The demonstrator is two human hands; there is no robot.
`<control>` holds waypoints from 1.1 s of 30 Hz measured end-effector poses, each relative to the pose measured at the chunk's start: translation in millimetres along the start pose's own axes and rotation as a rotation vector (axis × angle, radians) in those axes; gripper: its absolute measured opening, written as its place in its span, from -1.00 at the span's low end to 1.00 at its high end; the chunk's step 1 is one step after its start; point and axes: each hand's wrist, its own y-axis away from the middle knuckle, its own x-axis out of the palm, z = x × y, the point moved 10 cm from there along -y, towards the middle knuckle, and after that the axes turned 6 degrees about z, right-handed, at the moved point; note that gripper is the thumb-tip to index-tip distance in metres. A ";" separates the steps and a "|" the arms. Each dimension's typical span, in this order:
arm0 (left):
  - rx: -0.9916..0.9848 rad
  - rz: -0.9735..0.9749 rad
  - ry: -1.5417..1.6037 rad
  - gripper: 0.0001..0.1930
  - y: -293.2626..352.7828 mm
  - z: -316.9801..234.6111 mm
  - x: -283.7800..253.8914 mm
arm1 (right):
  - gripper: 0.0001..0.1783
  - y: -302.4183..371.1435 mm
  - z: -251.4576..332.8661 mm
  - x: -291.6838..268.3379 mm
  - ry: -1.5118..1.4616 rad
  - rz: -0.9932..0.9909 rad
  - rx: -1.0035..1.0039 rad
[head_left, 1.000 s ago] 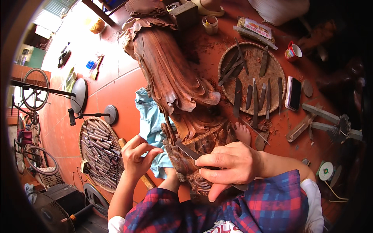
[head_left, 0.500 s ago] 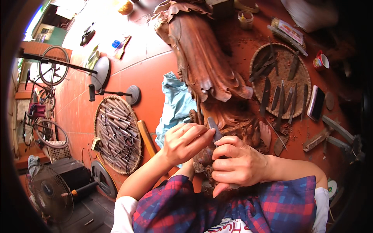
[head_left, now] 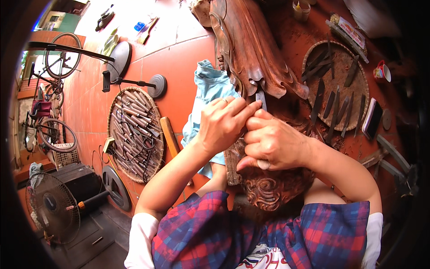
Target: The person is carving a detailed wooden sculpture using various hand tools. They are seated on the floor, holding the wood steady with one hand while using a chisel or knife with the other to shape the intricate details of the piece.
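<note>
A carved wooden statue lies lengthwise in front of me, its draped robe pointing away and its curled carved base between my legs. My right hand is closed around a flat grey blade, whose tip sticks out beyond the fingers beside the robe's wavy hem. A pale end of the tool shows below the right thumb. My left hand is closed too, its fingertips pressed to the blade next to my right fingers. The hands hide the wood directly under them.
A light blue cloth lies left of the statue. Further left sits a round basket of wooden-handled chisels. On the right are a basket with dark flat blades, a phone and a cup. A fan stands lower left.
Both hands have moved forward along the statue with the blade, closer to the robe's hem. The view has shifted, and more of the curled base shows below my hands.
</note>
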 end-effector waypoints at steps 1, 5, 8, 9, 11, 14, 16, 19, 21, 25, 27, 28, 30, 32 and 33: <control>0.004 -0.034 0.006 -0.53 -0.5 3.1 -0.7 | -0.62 -1.9 -2.8 3.2 0.002 0.023 0.009; 0.013 0.012 0.075 -0.53 7.7 -3.2 10.1 | -0.60 5.6 -1.5 11.3 -0.030 -0.046 0.151; 0.009 0.055 0.087 -0.64 0.9 -2.4 4.8 | -0.58 1.4 2.9 1.4 -0.047 -0.035 0.153; 0.013 0.076 0.086 -0.67 -1.4 -0.5 3.8 | -0.57 -1.6 1.3 -2.8 -0.055 -0.040 0.152; -0.004 0.040 0.015 -0.60 -4.1 6.5 -2.8 | -0.54 -7.4 -3.4 -3.7 -0.057 -0.040 0.094; 0.022 -0.010 0.087 -0.56 -0.3 -1.7 7.8 | -0.51 10.2 -6.9 10.6 -0.050 -0.024 0.155; -0.041 0.055 0.156 -0.54 1.2 -3.6 6.7 | -0.54 10.8 0.4 5.5 -0.124 -0.122 0.136; -0.086 0.117 0.152 -0.56 -7.7 2.8 5.6 | -0.58 4.8 2.8 -8.0 -0.109 -0.211 0.082; -0.047 0.080 0.102 -0.61 -16.2 1.3 -0.6 | -0.57 5.0 -2.5 -13.7 -0.111 -0.277 0.060; -0.152 0.101 0.191 -0.66 -4.3 1.3 18.2 | -0.57 21.4 -5.8 -2.2 -0.194 -0.275 0.141; -0.128 0.097 0.225 -0.65 -10.6 -3.2 12.8 | -0.55 18.7 -2.3 -14.1 -0.222 -0.315 0.170; -0.113 0.097 0.206 -0.67 -14.3 -2.0 9.3 | -0.55 14.9 -0.8 -18.2 -0.173 -0.330 0.138; -0.141 0.088 0.182 -0.68 -18.8 1.7 5.5 | -0.53 9.1 -1.1 -19.7 -0.123 -0.321 0.076; -0.165 0.067 0.182 -0.69 -14.1 3.7 14.1 | -0.53 18.5 -2.7 -11.2 -0.076 -0.277 0.057; -0.191 0.074 0.203 -0.70 -8.1 2.9 18.6 | -0.53 20.6 -3.0 -5.2 -0.058 -0.265 0.037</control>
